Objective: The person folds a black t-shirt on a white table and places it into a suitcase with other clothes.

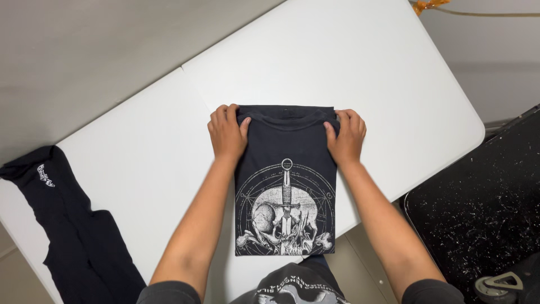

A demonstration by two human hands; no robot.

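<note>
On the middle of the white folding table (365, 73), both hands rested at the top corners of a folded black T-shirt (287, 141). The left hand (227, 132) lay over the shirt's upper left corner, its fingers curled round the folded edge and the thumb pressing on top of the cloth beside the collar. The right hand (347, 137) mirrored it at the upper right corner, fingers hooked over the edge and thumb laid flat on the fabric. Between them ran the ribbed collar, facing the table's far edge. Below the hands the shirt lay flat as a neat upright rectangle, its white print of a skull and sword (286, 217) facing up, its lower hem reaching the table's near edge. A seam crossed the tabletop just beyond the left hand. Well apart, at the table's left end, another black garment (73, 225) lay loosely, partly hanging over the near edge. Beside the table's right end stood a black speckled surface (484, 197).
</note>
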